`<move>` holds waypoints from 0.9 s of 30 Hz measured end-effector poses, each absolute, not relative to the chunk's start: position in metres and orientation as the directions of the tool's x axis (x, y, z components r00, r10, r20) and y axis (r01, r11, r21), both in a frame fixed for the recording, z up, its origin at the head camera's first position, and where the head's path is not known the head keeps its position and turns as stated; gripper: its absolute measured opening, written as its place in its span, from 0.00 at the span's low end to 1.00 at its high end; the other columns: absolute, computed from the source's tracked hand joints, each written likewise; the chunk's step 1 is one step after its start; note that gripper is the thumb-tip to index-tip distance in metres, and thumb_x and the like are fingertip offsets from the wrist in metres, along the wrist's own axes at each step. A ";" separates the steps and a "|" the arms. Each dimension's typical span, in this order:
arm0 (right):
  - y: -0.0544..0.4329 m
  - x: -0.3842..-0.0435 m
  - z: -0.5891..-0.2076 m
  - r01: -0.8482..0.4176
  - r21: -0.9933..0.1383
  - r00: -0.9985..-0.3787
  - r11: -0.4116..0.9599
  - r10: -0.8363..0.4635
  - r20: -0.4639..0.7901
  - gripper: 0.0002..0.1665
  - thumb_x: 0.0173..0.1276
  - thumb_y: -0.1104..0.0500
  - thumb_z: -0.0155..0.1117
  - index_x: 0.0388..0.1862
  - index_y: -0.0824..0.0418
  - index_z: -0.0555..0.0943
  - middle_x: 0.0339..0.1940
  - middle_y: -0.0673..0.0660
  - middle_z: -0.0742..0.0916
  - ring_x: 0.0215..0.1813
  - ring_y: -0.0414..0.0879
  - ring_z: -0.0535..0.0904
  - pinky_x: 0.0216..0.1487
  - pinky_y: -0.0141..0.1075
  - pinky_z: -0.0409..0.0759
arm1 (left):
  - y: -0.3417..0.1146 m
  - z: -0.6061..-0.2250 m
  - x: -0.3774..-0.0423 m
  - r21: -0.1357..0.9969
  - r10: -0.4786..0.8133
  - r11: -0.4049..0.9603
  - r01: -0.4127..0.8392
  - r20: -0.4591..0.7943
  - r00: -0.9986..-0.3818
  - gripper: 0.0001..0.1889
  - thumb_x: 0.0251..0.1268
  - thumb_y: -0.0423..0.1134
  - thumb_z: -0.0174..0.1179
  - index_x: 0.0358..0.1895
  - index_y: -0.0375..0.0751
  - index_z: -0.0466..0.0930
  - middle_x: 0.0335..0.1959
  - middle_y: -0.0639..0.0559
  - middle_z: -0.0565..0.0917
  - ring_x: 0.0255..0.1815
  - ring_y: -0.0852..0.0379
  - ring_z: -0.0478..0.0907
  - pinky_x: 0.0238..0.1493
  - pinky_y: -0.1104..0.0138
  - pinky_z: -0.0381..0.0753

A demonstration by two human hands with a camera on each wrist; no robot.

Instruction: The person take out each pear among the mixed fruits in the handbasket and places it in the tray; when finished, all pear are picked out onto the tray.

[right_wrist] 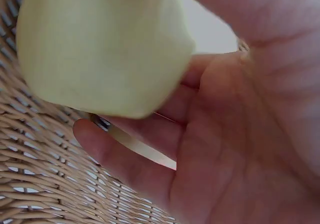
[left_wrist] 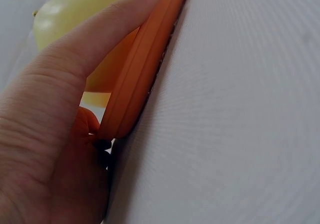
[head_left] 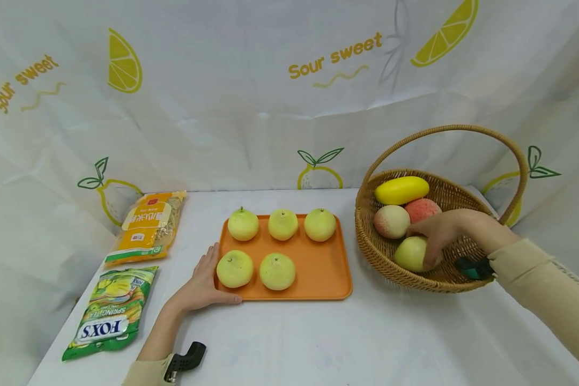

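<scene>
In the wicker basket point(head_left: 463, 284), my right hand point(head_left: 446, 236) grips a round yellow-green fruit point(head_left: 412, 254). The right wrist view shows this fruit point(right_wrist: 105, 48) large, with fingers point(right_wrist: 120, 164) behind and below it; the thumb's tip is out of frame. On the left, my left hand point(head_left: 205, 284) rests against the front-left corner of an orange tray point(head_left: 318, 268). Its thumb lies straight along the tray's near rim, as the left wrist view shows with the thumb point(left_wrist: 100, 38). Several similar yellow-green fruits, including a front one point(head_left: 277, 272), sit in two rows on the tray.
A yellow elongated fruit point(head_left: 402, 190), a pale peach point(head_left: 392, 221) and a redder peach point(head_left: 422, 209) lie in the basket, under its tall handle point(head_left: 444, 128). Left of the tray are an orange-yellow food bag point(head_left: 147, 228) and a green candy bag point(head_left: 113, 311). A printed white cloth hangs behind.
</scene>
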State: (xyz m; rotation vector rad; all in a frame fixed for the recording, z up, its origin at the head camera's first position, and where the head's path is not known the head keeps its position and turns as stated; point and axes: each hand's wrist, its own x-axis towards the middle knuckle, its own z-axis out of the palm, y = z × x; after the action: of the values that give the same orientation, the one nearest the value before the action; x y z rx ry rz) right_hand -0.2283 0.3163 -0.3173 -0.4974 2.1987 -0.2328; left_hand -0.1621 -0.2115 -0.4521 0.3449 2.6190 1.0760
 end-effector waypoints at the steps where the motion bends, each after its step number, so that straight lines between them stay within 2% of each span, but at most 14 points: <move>1: 0.315 -0.228 -0.318 -0.268 -0.329 -0.558 0.906 -0.424 -0.713 0.47 0.50 0.49 0.77 0.66 0.65 0.69 0.59 0.64 0.75 0.57 0.58 0.69 0.53 0.52 0.71 | -0.211 -0.452 -0.162 0.713 0.327 0.692 0.113 -0.171 -0.929 0.74 0.37 0.63 0.76 0.78 0.37 0.29 0.79 0.38 0.34 0.77 0.37 0.27 0.72 0.40 0.32; 5: 0.312 -0.227 -0.319 -0.286 -0.302 -0.550 0.909 -0.414 -0.726 0.55 0.50 0.48 0.77 0.71 0.71 0.62 0.63 0.68 0.73 0.61 0.62 0.67 0.57 0.58 0.69 | -0.211 -0.454 -0.163 0.714 0.332 0.690 0.120 -0.164 -0.929 0.74 0.37 0.63 0.76 0.78 0.38 0.29 0.79 0.39 0.34 0.78 0.39 0.28 0.72 0.40 0.33; 8: 0.313 -0.228 -0.320 -0.301 -0.297 -0.539 0.906 -0.418 -0.731 0.55 0.50 0.46 0.78 0.71 0.69 0.64 0.62 0.66 0.74 0.60 0.61 0.68 0.56 0.59 0.69 | -0.210 -0.454 -0.164 0.715 0.334 0.689 0.123 -0.161 -0.929 0.75 0.37 0.63 0.77 0.78 0.38 0.29 0.79 0.39 0.35 0.78 0.39 0.28 0.72 0.41 0.33; 12: 0.317 -0.232 -0.324 -0.321 -0.308 -0.526 0.896 -0.439 -0.729 0.52 0.49 0.41 0.77 0.68 0.63 0.67 0.58 0.60 0.75 0.57 0.55 0.69 0.53 0.52 0.72 | -0.210 -0.453 -0.164 0.716 0.332 0.687 0.124 -0.158 -0.930 0.74 0.37 0.63 0.77 0.78 0.38 0.29 0.79 0.39 0.35 0.78 0.39 0.28 0.72 0.41 0.33; 14: 0.318 -0.233 -0.324 -0.327 -0.313 -0.528 0.892 -0.447 -0.722 0.52 0.48 0.40 0.77 0.67 0.62 0.68 0.57 0.59 0.75 0.56 0.54 0.70 0.51 0.50 0.73 | -0.210 -0.453 -0.163 0.716 0.332 0.686 0.124 -0.156 -0.930 0.74 0.37 0.63 0.77 0.78 0.38 0.29 0.79 0.39 0.35 0.78 0.39 0.28 0.72 0.41 0.33; 16: 0.317 -0.232 -0.320 -0.318 -0.334 -0.530 0.887 -0.458 -0.714 0.52 0.49 0.42 0.77 0.67 0.63 0.67 0.58 0.61 0.75 0.56 0.56 0.69 0.53 0.52 0.72 | -0.210 -0.453 -0.163 0.715 0.331 0.689 0.122 -0.159 -0.930 0.74 0.37 0.63 0.76 0.78 0.38 0.29 0.79 0.39 0.35 0.78 0.38 0.28 0.72 0.41 0.32; 21: 0.307 -0.224 -0.304 -0.279 -0.337 -0.563 0.899 -0.437 -0.701 0.51 0.51 0.46 0.75 0.70 0.63 0.64 0.58 0.60 0.74 0.57 0.56 0.68 0.54 0.53 0.70 | -0.210 -0.452 -0.162 0.708 0.324 0.697 0.113 -0.170 -0.931 0.75 0.37 0.63 0.76 0.78 0.38 0.28 0.79 0.38 0.34 0.77 0.37 0.28 0.72 0.40 0.33; 27: 0.304 -0.218 -0.293 -0.284 -0.324 -0.595 0.902 -0.431 -0.678 0.47 0.55 0.44 0.73 0.69 0.60 0.66 0.52 0.54 0.76 0.53 0.52 0.70 0.49 0.47 0.71 | -0.211 -0.452 -0.162 0.706 0.324 0.699 0.114 -0.170 -0.930 0.75 0.37 0.63 0.77 0.78 0.38 0.28 0.79 0.38 0.34 0.77 0.37 0.28 0.72 0.40 0.34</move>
State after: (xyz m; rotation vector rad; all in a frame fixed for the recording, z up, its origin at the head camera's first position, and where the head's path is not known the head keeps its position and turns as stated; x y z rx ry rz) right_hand -0.2180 0.3035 -0.2933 -0.5082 2.2453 -0.2305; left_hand -0.1617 -0.2109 -0.4521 0.3474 2.6274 1.0641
